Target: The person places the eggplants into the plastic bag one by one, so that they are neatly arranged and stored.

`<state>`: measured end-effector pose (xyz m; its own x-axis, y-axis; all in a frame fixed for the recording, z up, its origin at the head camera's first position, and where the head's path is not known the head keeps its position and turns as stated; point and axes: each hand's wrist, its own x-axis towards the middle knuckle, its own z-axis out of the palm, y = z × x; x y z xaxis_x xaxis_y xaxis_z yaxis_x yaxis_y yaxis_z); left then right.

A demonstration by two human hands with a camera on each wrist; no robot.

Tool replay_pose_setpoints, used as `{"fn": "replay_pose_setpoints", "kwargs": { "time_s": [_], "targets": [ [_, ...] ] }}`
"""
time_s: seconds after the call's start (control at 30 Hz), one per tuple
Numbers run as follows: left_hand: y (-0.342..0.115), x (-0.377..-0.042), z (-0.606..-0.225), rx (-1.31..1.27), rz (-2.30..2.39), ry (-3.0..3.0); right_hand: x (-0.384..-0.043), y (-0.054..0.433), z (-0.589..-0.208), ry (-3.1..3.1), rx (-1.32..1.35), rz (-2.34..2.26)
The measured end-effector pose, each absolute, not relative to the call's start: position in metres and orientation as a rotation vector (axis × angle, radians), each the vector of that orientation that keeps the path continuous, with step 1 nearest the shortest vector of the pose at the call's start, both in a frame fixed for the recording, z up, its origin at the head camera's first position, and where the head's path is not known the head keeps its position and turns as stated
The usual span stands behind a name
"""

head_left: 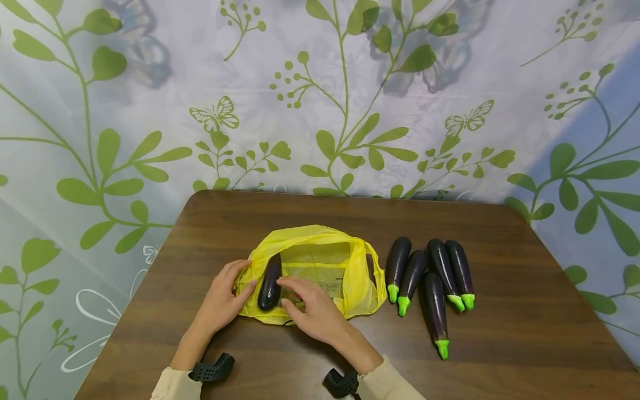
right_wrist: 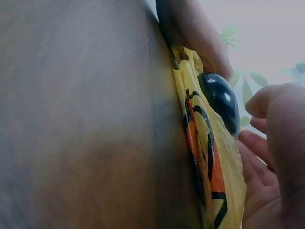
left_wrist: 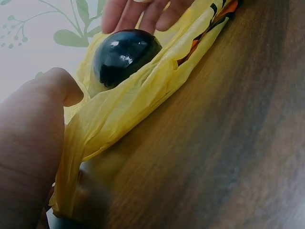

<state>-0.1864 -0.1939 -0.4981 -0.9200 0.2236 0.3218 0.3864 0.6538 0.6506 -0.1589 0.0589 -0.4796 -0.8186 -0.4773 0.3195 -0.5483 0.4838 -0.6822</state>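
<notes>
A yellow plastic bag (head_left: 357, 261) lies on its side on the table, its mouth facing me. Inside its left part is a dark purple eggplant (head_left: 270, 284), round end toward me. My left hand (head_left: 220, 297) grips the bag's left edge, thumb at the mouth and fingers on the outside. My right hand (head_left: 317, 314) is at the mouth, just right of the eggplant, with fingers loosely extended and nothing held. In the right wrist view the thumb (right_wrist: 267, 101) stands apart from the eggplant (right_wrist: 220, 100). Another dark shape (head_left: 370, 269) shows at the bag's right side.
Several eggplants (head_left: 439, 266) with bright green caps lie right of the bag, one (head_left: 435, 305) nearer to me. The brown wooden table (head_left: 530, 311) ends at a leaf-patterned cloth (head_left: 280, 133) behind. Black wrist cameras (head_left: 212, 368) sit on both wrists.
</notes>
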Motion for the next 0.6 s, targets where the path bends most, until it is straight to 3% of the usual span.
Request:
{"fn": "replay_pose_setpoints", "kwargs": {
  "time_s": [0.6],
  "targets": [
    [-0.193,-0.187,-0.499,-0.474,-1.133,-2.685,-0.158,0.068,-0.445,-2.473,1.084,1.114]
  ]
}}
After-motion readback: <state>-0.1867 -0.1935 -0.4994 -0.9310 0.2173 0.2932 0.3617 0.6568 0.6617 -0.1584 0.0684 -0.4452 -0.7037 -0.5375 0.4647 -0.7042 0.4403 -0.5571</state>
